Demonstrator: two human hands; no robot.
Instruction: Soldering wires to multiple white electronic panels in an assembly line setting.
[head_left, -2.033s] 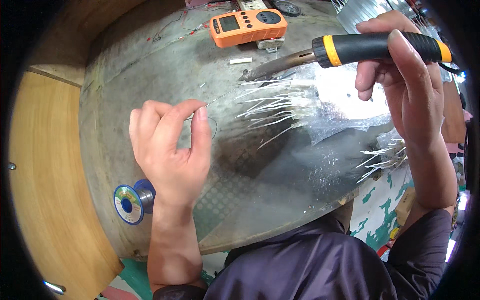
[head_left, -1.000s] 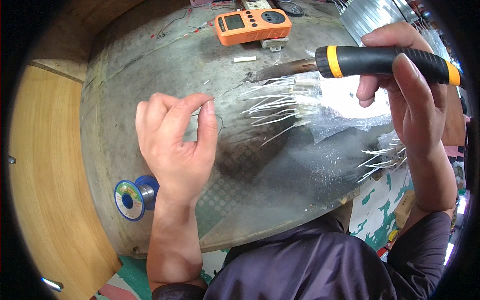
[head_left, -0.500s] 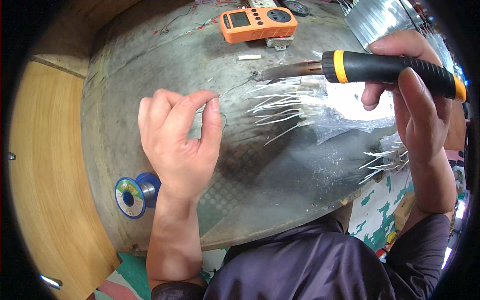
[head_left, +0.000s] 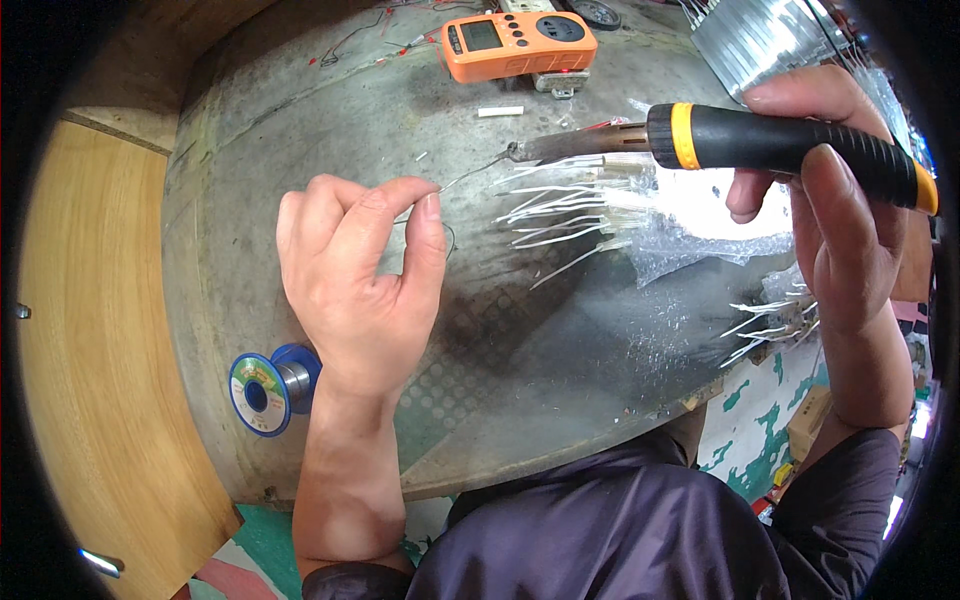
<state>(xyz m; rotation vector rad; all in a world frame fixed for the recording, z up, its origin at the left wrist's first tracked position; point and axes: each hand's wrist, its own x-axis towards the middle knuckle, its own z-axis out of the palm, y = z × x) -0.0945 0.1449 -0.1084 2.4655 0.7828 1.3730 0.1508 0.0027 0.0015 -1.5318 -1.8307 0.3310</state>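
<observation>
My left hand (head_left: pixel 360 270) pinches a thin solder wire (head_left: pixel 470 172) between thumb and forefinger, its free end reaching up and right to the tip of a soldering iron (head_left: pixel 740 142). My right hand (head_left: pixel 830 190) grips the iron's black handle with yellow bands, holding it level above the grey worktop (head_left: pixel 330 110). Just under the iron's tip lies a bundle of white wires (head_left: pixel 570 210) fanned out to the left, partly on clear plastic wrap (head_left: pixel 690 245).
A blue spool of solder (head_left: pixel 268 385) lies by my left wrist near the table's front edge. An orange multimeter (head_left: pixel 515 42) sits at the back. More white wire ends (head_left: pixel 765 320) stick out at the right edge. A wooden board (head_left: pixel 90 330) is on the left.
My right hand has brought the iron lower and leftward until its tip meets the solder wire. My left hand has shifted slightly right, still pinching the wire.
</observation>
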